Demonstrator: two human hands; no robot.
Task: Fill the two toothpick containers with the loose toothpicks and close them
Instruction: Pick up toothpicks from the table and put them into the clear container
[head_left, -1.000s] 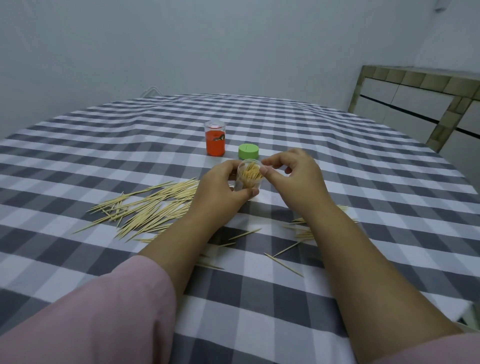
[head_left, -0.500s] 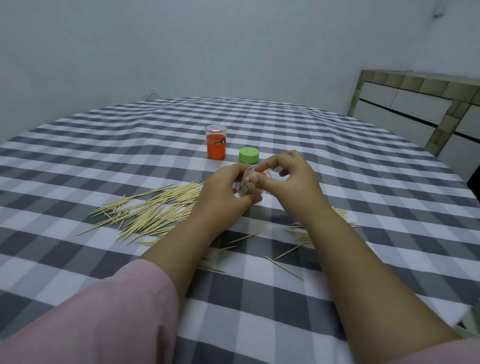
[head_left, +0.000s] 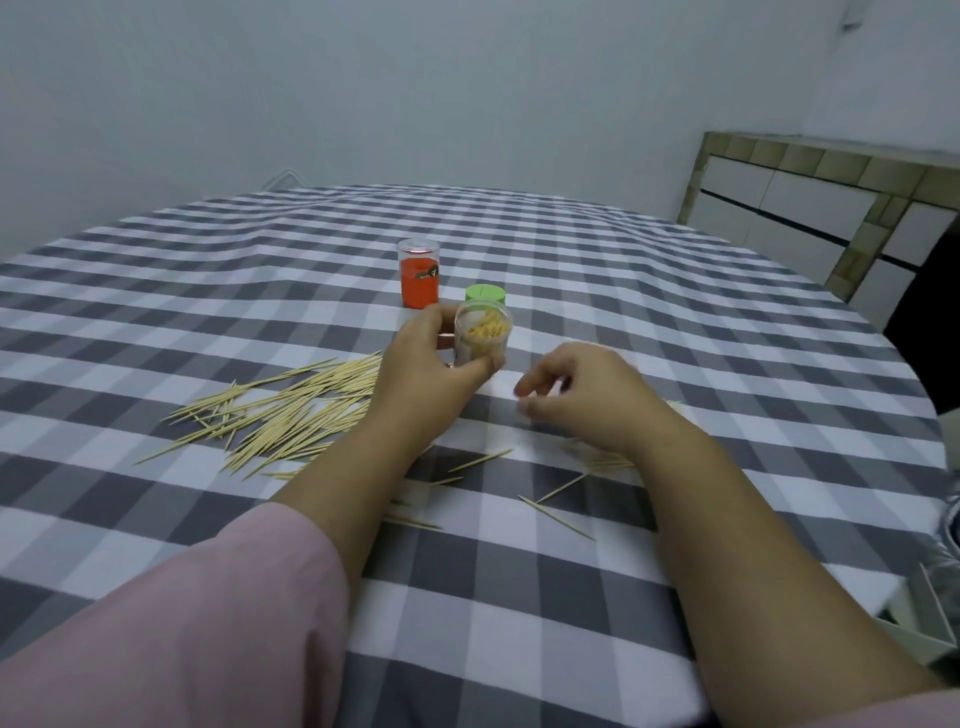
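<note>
My left hand (head_left: 423, 364) grips a clear container (head_left: 482, 332) with toothpicks inside, its open mouth tilted toward me. My right hand (head_left: 587, 395) hovers low over the cloth to the right of it, fingers loosely curled and holding nothing. A green lid (head_left: 485, 294) lies just behind the container. Further back stands an orange container (head_left: 418, 280) with a clear top. A large pile of loose toothpicks (head_left: 280, 415) lies left of my left hand. More scattered toothpicks (head_left: 561, 488) lie under and beside my right forearm.
The grey and white checked tablecloth (head_left: 208, 291) covers a round table. A tiled cabinet (head_left: 810, 208) stands at the back right. A dark object (head_left: 930, 322) sits beyond the table's right edge.
My right hand has left the container's mouth and dropped to the right, down toward the cloth. My left hand has turned the container so its open mouth shows.
</note>
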